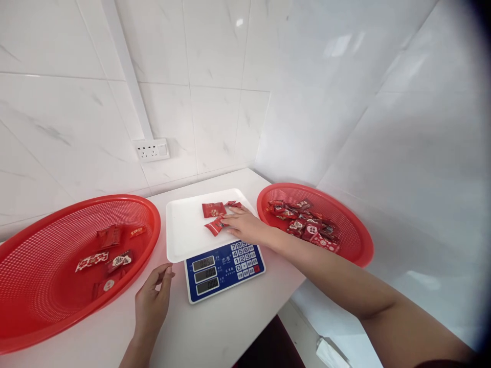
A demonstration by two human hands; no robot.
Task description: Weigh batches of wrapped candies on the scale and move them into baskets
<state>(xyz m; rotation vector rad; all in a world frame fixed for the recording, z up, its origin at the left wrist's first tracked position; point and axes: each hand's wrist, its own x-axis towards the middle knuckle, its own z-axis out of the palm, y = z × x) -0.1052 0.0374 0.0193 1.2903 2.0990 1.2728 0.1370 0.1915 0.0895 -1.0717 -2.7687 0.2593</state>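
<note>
A blue electronic scale (224,267) with a white weighing tray (184,227) stands on the white counter. Three red candy packets lie on the tray: one (214,209) near the middle, one (215,226) lower down, one (233,204) at the back. My right hand (245,225) rests on the tray's right part, its fingers touching the lower packet and pinched at it. My left hand (151,301) lies on the counter left of the scale, fingers loosely curled and apart, holding nothing.
A big red mesh basket (46,286) at the left holds several red packets (111,255). A smaller red basket (356,240) at the right holds a heap of packets (307,222). A wall socket (152,150) sits on the tiled wall. The counter edge runs near the right basket.
</note>
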